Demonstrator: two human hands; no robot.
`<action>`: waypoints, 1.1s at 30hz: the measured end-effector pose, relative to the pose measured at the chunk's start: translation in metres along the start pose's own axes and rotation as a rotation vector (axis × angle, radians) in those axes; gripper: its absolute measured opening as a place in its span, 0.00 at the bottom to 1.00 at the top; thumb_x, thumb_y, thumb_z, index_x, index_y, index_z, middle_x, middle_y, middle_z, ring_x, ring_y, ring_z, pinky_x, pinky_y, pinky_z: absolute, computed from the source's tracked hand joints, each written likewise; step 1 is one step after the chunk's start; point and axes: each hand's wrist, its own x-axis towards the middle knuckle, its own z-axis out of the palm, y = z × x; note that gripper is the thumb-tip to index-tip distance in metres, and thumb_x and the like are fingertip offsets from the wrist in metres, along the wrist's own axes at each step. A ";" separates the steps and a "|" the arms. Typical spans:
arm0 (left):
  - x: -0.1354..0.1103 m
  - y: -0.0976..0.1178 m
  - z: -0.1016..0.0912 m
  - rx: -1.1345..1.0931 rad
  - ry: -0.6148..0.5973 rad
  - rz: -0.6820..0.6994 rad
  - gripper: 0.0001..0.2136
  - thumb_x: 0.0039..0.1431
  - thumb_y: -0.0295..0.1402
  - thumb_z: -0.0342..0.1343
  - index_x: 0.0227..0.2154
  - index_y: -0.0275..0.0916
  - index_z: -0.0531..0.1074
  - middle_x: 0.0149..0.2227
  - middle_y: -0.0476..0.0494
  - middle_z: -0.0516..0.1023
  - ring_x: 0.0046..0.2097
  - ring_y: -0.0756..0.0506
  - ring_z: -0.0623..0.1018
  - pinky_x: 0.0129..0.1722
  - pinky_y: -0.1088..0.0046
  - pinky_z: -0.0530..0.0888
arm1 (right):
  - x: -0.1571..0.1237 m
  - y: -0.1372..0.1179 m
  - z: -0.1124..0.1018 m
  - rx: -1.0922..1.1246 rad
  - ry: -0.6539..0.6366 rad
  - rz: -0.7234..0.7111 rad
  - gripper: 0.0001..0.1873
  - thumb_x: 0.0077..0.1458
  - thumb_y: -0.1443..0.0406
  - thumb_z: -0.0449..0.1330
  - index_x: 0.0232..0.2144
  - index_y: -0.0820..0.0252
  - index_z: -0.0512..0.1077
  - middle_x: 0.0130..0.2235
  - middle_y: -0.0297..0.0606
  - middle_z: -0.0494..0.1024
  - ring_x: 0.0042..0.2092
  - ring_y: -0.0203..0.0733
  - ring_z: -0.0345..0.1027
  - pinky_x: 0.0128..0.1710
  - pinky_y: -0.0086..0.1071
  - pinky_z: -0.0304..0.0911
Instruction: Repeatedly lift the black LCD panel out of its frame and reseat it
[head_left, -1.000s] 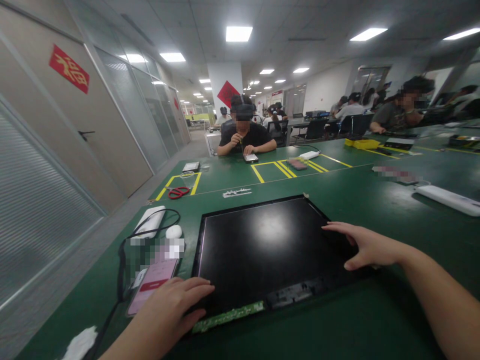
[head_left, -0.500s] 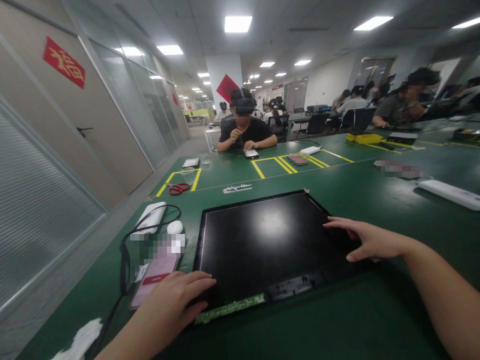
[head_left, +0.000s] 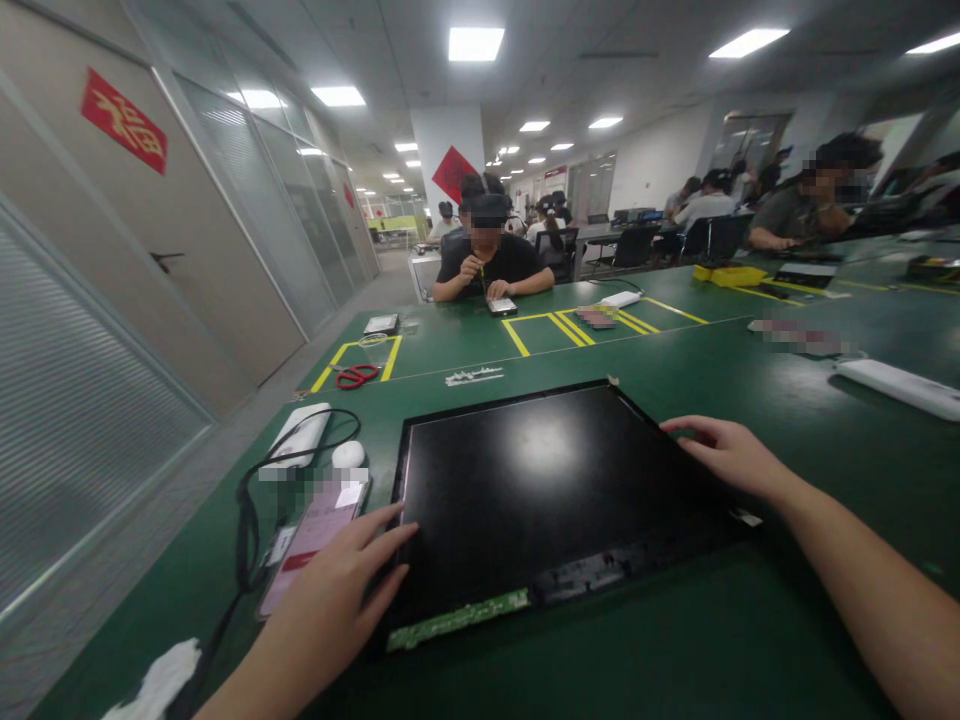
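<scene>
A black flat display panel (head_left: pixel 525 510) in a thin dark frame lies on the green table before me, its surface reflecting a ceiling light. Along its near edge, toward the left, runs a narrow green circuit board (head_left: pixel 459 618). My left hand (head_left: pixel 356 570) is at the panel's left edge, fingers apart, with fingertips at the frame. At the right edge rests my right hand (head_left: pixel 720 450), fingers stretched along the frame's upper right side; its thumb is mostly hidden. Neither hand grasps anything.
Left of the panel are a phone (head_left: pixel 319 540), a white mouse-like object (head_left: pixel 349 455), a white power bank (head_left: pixel 304 432) and a black cable (head_left: pixel 246 530). Beyond lie red-handled scissors (head_left: pixel 357 377) and white strips (head_left: pixel 472 377). A person (head_left: pixel 491 262) sits opposite.
My right hand has moved from over the panel's right side up and outward to its edge. My left hand has slid slightly up and left along the left edge.
</scene>
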 end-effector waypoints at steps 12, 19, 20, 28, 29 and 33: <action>0.005 -0.007 0.023 -0.128 -0.099 -0.190 0.32 0.66 0.39 0.39 0.66 0.21 0.61 0.67 0.23 0.66 0.67 0.30 0.67 0.67 0.47 0.61 | 0.006 0.015 0.012 -0.158 -0.068 -0.110 0.24 0.50 0.56 0.56 0.48 0.50 0.80 0.59 0.39 0.77 0.62 0.54 0.68 0.64 0.50 0.61; 0.006 -0.008 0.028 -0.233 -0.036 -0.239 0.32 0.62 0.35 0.39 0.65 0.21 0.63 0.67 0.23 0.67 0.67 0.31 0.68 0.68 0.48 0.60 | 0.006 0.016 0.014 -0.187 -0.108 -0.079 0.24 0.52 0.58 0.55 0.49 0.49 0.81 0.59 0.35 0.77 0.61 0.52 0.70 0.64 0.48 0.61; 0.006 -0.008 0.027 -0.264 -0.026 -0.252 0.32 0.62 0.35 0.40 0.65 0.22 0.63 0.66 0.24 0.67 0.67 0.31 0.68 0.67 0.49 0.61 | 0.006 0.017 0.015 -0.188 -0.109 -0.078 0.24 0.52 0.57 0.55 0.49 0.48 0.81 0.59 0.35 0.77 0.61 0.51 0.70 0.64 0.47 0.62; 0.008 0.000 0.014 -0.803 0.158 -0.421 0.28 0.56 0.37 0.53 0.60 0.34 0.69 0.64 0.32 0.72 0.66 0.31 0.69 0.66 0.52 0.64 | 0.007 0.023 0.016 -0.192 -0.082 -0.082 0.24 0.52 0.58 0.55 0.49 0.47 0.81 0.58 0.32 0.78 0.60 0.49 0.71 0.63 0.45 0.64; 0.008 0.002 0.013 -0.910 0.178 -0.457 0.28 0.56 0.38 0.55 0.60 0.36 0.69 0.65 0.32 0.72 0.65 0.31 0.70 0.65 0.53 0.67 | 0.006 0.024 0.016 -0.193 -0.081 -0.081 0.24 0.52 0.58 0.55 0.49 0.46 0.81 0.58 0.32 0.78 0.60 0.49 0.71 0.63 0.45 0.64; 0.009 0.008 0.009 -1.259 0.220 -0.631 0.26 0.54 0.35 0.63 0.56 0.43 0.70 0.65 0.38 0.72 0.62 0.34 0.75 0.54 0.62 0.78 | 0.006 0.022 0.015 -0.204 -0.082 -0.071 0.24 0.52 0.58 0.55 0.49 0.47 0.81 0.58 0.32 0.78 0.60 0.49 0.71 0.63 0.45 0.63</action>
